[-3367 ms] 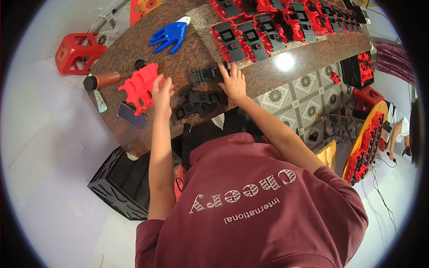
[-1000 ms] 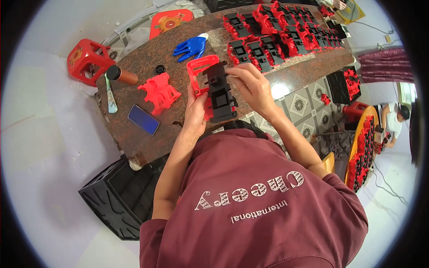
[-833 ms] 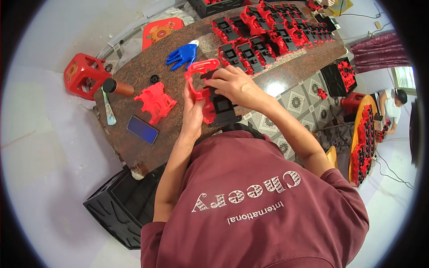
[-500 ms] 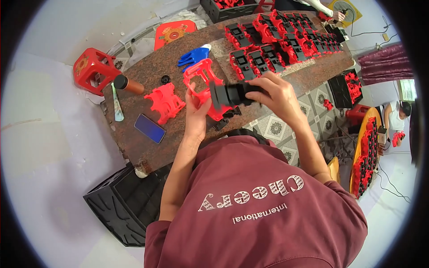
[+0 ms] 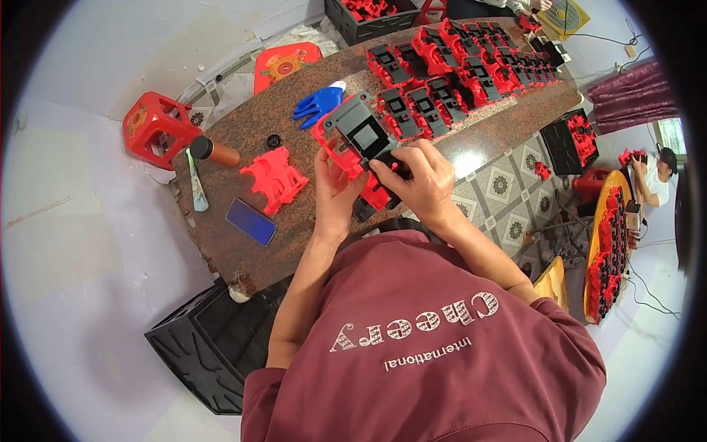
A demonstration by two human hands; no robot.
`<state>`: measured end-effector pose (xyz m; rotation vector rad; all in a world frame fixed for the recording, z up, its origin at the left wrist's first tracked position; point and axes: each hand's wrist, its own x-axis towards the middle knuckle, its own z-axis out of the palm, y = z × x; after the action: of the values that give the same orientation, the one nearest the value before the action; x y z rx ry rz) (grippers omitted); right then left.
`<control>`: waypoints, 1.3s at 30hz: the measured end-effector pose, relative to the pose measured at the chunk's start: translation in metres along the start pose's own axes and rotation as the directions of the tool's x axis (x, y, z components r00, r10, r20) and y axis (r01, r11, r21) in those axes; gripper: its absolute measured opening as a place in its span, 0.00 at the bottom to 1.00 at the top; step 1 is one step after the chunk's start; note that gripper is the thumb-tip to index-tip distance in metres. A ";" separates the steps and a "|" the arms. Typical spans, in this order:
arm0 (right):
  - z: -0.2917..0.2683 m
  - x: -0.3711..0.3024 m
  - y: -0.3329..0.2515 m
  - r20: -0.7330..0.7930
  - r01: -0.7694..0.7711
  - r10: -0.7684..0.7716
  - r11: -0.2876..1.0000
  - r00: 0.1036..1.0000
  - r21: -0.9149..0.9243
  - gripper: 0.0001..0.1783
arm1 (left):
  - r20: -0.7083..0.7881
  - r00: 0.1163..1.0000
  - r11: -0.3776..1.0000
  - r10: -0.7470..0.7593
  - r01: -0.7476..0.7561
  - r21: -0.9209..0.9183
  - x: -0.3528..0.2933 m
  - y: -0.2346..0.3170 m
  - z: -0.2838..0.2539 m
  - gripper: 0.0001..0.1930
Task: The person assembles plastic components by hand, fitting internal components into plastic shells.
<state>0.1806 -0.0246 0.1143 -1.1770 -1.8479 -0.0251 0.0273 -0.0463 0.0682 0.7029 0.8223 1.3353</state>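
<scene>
My left hand (image 5: 335, 193) is closed round the left side of a red plastic frame (image 5: 340, 156), held above the near edge of the stone table. Over that frame lies a black plastic panel (image 5: 352, 118) with a pale rectangle in its middle. My right hand (image 5: 421, 180) grips the panel's near right end, thumb on top. Whether the two parts are locked together cannot be seen. Just left of my hands, another red frame (image 5: 274, 179) lies on the table. A blue glove (image 5: 318, 107) rests beyond them.
On the table (image 5: 243, 121) are a phone (image 5: 250, 221), a brown bottle (image 5: 215, 152) and a small black ring (image 5: 274, 141). Rows of red-and-black assemblies (image 5: 427, 110) fill the far right. Red stools (image 5: 158, 129), black crates (image 5: 199, 346) and other people (image 5: 652, 180) are around.
The black panel, blurred and held to the right before, now lies over the red frame. My right hand has come left and nearer with it.
</scene>
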 end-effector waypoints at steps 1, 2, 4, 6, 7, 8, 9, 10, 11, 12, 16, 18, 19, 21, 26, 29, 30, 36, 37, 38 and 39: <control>0.000 0.000 0.000 -0.001 0.015 -0.015 1.000 1.000 -0.016 0.18 | 0.010 1.000 1.000 0.005 -0.005 -0.013 0.000 0.001 0.001 0.39; 0.000 0.000 -0.002 -0.001 0.016 -0.016 1.000 1.000 -0.015 0.18 | 0.020 1.000 1.000 0.011 -0.010 -0.026 -0.001 0.001 0.002 0.39; 0.000 0.000 -0.004 0.022 0.034 -0.033 0.999 0.999 -0.018 0.17 | 0.025 1.000 0.999 0.014 -0.013 -0.044 0.000 0.002 0.002 0.39; 0.005 -0.005 -0.002 0.001 0.031 -0.031 0.999 1.000 -0.018 0.17 | 0.032 0.999 0.998 0.016 -0.014 -0.062 0.000 0.005 0.003 0.40; 0.006 -0.006 -0.002 -0.018 0.028 -0.028 0.999 0.999 -0.018 0.17 | 0.054 0.998 0.995 -0.015 0.020 -0.099 -0.001 0.008 0.003 0.41; 0.006 -0.005 -0.002 -0.020 0.026 -0.027 0.999 0.999 -0.020 0.17 | 0.077 0.996 0.989 -0.046 0.056 -0.136 0.000 0.010 0.003 0.42; 0.006 -0.003 -0.003 -0.022 0.041 -0.042 0.998 0.999 -0.038 0.17 | 0.077 0.996 0.989 -0.046 0.056 -0.136 0.000 0.010 0.000 0.42; 0.006 -0.002 -0.004 -0.023 0.056 -0.058 0.997 0.998 -0.057 0.17 | 0.130 0.991 0.982 -0.028 0.052 -0.182 0.002 0.009 -0.004 0.43; 0.007 -0.003 -0.004 -0.023 0.055 -0.057 0.997 0.998 -0.058 0.17 | 0.182 0.983 0.973 -0.008 0.050 -0.227 0.003 0.007 -0.007 0.44; 0.007 -0.003 -0.004 -0.019 0.073 -0.074 0.995 0.997 -0.062 0.17 | 0.184 0.983 0.973 -0.007 0.050 -0.227 0.003 0.004 -0.006 0.44; 0.008 -0.004 -0.004 -0.001 0.050 -0.050 0.998 0.999 -0.049 0.17 | 0.047 0.999 0.985 -0.007 0.015 -0.172 0.004 -0.001 0.002 0.44; 0.006 -0.001 -0.005 0.061 0.067 -0.065 0.997 0.996 -0.028 0.16 | 0.033 0.999 0.984 0.012 -0.006 -0.176 0.005 -0.003 -0.001 0.43; 0.004 0.001 -0.005 0.125 0.084 -0.083 0.996 0.989 -0.004 0.15 | 0.015 1.000 0.988 0.016 -0.014 -0.155 0.006 -0.007 -0.006 0.43; 0.004 0.007 0.004 0.069 0.010 -0.015 0.998 0.998 0.069 0.16 | 0.003 1.000 0.991 0.017 -0.016 -0.133 0.006 -0.009 -0.007 0.42; 0.013 0.023 0.017 0.554 -0.732 0.494 0.314 0.670 0.605 0.25 | -0.005 0.994 0.989 -0.113 0.112 -0.093 -0.001 0.001 0.004 0.36; 0.022 0.016 0.020 0.665 -0.772 0.405 0.434 0.628 0.464 0.25 | 0.002 0.998 0.994 -0.068 0.067 0.090 -0.004 -0.009 -0.003 0.33; 0.020 0.016 0.019 0.708 -0.818 0.438 0.443 0.554 0.366 0.24 | -0.020 0.996 0.984 -0.084 0.086 0.154 -0.004 -0.012 -0.007 0.33; 0.026 -0.022 0.064 0.805 -0.856 0.297 0.244 0.514 0.456 0.49 | -0.254 0.936 0.970 -0.245 0.235 -0.069 0.010 -0.025 -0.006 0.30; 0.020 -0.025 0.074 0.903 -0.904 0.150 0.214 0.404 0.369 0.59 | -0.189 0.950 0.963 -0.249 0.222 -0.155 0.015 -0.025 -0.012 0.31; 0.015 -0.032 0.073 0.903 -0.897 0.144 0.252 0.405 0.362 0.57 | -0.123 0.961 0.947 -0.248 0.213 -0.241 0.019 -0.028 -0.015 0.33; 0.013 -0.040 0.071 0.875 -0.885 0.204 0.268 0.439 0.381 0.54 | -0.115 0.959 0.943 -0.259 0.226 -0.243 0.020 -0.031 -0.007 0.33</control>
<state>0.2283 -0.0081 0.0487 -1.1186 -1.3923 1.8601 0.0392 -0.0301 0.0367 0.3139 0.8279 1.2404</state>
